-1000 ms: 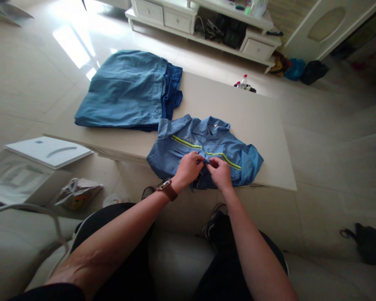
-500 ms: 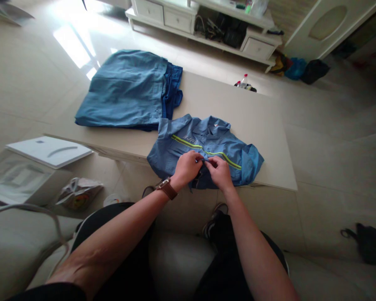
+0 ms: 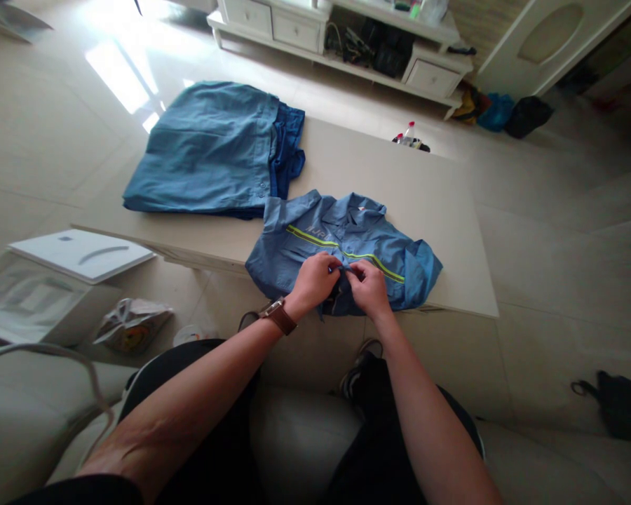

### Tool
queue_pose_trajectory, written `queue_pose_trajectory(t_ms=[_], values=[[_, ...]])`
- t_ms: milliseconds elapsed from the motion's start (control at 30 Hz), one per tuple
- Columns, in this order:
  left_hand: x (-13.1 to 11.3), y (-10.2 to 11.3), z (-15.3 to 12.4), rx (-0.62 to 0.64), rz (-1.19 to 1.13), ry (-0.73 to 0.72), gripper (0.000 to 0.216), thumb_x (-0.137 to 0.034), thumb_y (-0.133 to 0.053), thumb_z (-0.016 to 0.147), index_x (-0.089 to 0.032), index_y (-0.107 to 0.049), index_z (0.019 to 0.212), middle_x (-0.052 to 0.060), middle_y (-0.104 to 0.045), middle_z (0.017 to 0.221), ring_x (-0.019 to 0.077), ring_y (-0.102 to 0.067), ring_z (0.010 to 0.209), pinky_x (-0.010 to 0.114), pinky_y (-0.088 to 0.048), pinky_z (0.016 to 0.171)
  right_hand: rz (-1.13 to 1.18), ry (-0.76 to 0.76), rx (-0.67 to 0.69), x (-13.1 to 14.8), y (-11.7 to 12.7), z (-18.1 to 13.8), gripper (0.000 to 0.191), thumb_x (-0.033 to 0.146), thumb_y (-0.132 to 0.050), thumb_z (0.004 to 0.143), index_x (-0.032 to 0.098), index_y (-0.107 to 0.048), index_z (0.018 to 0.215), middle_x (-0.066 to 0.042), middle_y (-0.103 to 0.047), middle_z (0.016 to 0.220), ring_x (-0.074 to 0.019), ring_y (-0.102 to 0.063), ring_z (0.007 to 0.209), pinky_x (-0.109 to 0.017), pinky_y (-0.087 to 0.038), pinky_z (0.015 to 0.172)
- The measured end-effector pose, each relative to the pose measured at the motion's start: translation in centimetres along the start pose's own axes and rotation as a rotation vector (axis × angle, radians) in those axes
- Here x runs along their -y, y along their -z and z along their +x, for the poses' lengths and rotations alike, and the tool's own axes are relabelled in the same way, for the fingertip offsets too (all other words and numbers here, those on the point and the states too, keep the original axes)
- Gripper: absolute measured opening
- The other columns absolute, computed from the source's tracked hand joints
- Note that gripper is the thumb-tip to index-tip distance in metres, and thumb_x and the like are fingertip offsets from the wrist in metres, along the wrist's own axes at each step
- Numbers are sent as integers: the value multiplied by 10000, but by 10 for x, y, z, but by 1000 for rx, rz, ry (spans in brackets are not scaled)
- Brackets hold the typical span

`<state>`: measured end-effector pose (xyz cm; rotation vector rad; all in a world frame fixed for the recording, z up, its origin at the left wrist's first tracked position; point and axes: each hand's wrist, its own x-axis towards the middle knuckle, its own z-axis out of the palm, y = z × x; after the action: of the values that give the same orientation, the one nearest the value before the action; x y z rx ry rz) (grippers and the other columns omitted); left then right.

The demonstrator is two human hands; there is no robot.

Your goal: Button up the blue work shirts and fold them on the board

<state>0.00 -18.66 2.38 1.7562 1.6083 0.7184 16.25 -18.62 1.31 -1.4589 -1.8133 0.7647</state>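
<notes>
A blue work jacket (image 3: pixel 305 252) with yellow-green stripes lies front up at the near edge of the table (image 3: pixel 421 182), its collar pointing away from me. My left hand (image 3: pixel 316 280) is closed in a pinch on the jacket's front opening, just under the stripe. Opposite it, my right hand (image 3: pixel 368 286) pinches the other side of that opening, the fingertips of both hands nearly meeting. Whether a button is between them is too small to make out. The lower part of the jacket hangs over the table edge, partly behind my hands.
A stack of folded blue clothes (image 3: pixel 210 151) lies on the table's left part. Left of the table stand a white box (image 3: pixel 78 256) and a plastic bag (image 3: pixel 134 326). Bottles (image 3: pixel 410 131) show past the far edge, and a white cabinet (image 3: pixel 294 31) stands beyond.
Both hands keep their pinch on the jacket front with hardly any movement. The whole view has shifted very slightly.
</notes>
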Motion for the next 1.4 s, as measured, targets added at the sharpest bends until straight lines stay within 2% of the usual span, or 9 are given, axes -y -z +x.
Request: queue_pose_trajectory(t_ms=[267,467,567,1033,1233,1400], values=[[3,-2,-1,9,32,-29,240,-101,-609,836,-183,-801,955,57,-738,921,166,-640,829,278,-513,826,-46,-11,1,1,-1,-1,146,242,-565,836,208,-683,755,-54,-663,789,-203,-585,737,-313,-470,722],[3,-2,-2,23,57,-36,245,-103,-594,844,-168,-800,960,67,-728,915,171,-637,818,281,-514,821,-73,28,9,-7,-2,-1,164,238,-566,851,204,-719,804,-66,-690,840,-207,-610,769,-320,-469,760],[5,-3,-1,17,61,-50,259,-98,-585,847,-167,-803,969,67,-725,915,173,-639,823,283,-511,832,-86,2,15,-11,-3,-2,151,250,-590,855,206,-733,838,-61,-698,850,-206,-615,768,-317,-470,752],[5,-2,-1,24,76,-53,256,-95,-587,851,-175,-803,963,67,-735,923,177,-653,845,284,-518,848,-34,-12,7,-10,-6,-2,142,218,-591,839,213,-733,827,-68,-706,871,-222,-642,811,-336,-502,788],[4,2,2,25,69,-29,269,-88,-597,839,-163,-808,988,75,-747,936,178,-658,850,282,-522,850,-2,-74,-7,-6,-7,-1,134,287,-638,838,200,-740,830,-61,-732,848,-211,-652,761,-325,-509,760],[4,1,3,29,69,-47,277,-93,-582,853,-161,-819,978,77,-749,920,173,-650,836,278,-516,842,-4,-137,-24,-1,-9,-3,135,320,-679,805,193,-711,774,-47,-716,741,-204,-633,670,-313,-485,692]])
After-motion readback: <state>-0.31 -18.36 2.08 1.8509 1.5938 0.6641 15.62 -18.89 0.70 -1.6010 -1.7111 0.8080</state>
